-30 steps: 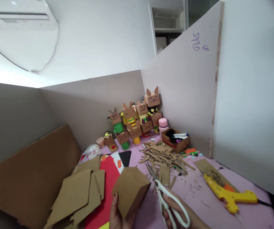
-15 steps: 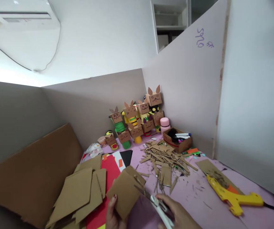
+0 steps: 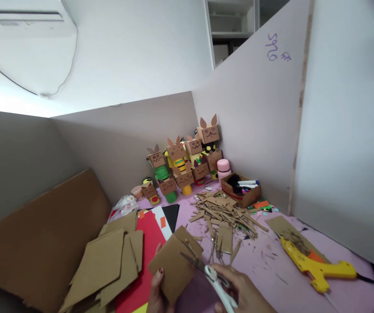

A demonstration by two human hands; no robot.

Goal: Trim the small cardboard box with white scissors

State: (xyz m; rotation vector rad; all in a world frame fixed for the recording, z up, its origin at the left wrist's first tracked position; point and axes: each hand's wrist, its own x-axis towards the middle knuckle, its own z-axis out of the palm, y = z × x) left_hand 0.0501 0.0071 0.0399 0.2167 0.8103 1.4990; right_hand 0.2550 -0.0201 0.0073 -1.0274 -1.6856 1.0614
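Observation:
My left hand (image 3: 158,292) is closed on a folded piece of brown cardboard (image 3: 171,270), its thumb pressed on the near face. In my right hand (image 3: 247,290) are scissors with white handles (image 3: 218,290). Their blades are parted and reach across the cardboard's right side, near a thin curled strip at its edge. Whether the blades touch the cardboard I cannot tell. Part of the left fingers is hidden behind the cardboard.
Cardboard sheets (image 3: 100,256) lie stacked at left over red paper (image 3: 148,243). Cardboard scraps (image 3: 218,208) are heaped ahead, beside a box of pens (image 3: 247,198). A yellow glue gun (image 3: 317,267) lies at right. Several cardboard animal figures (image 3: 175,150) stand at the back.
The cardboard has turned slightly and shifted a little to the right in my left hand. The scissors stay parted at its right side. The view has shifted slightly.

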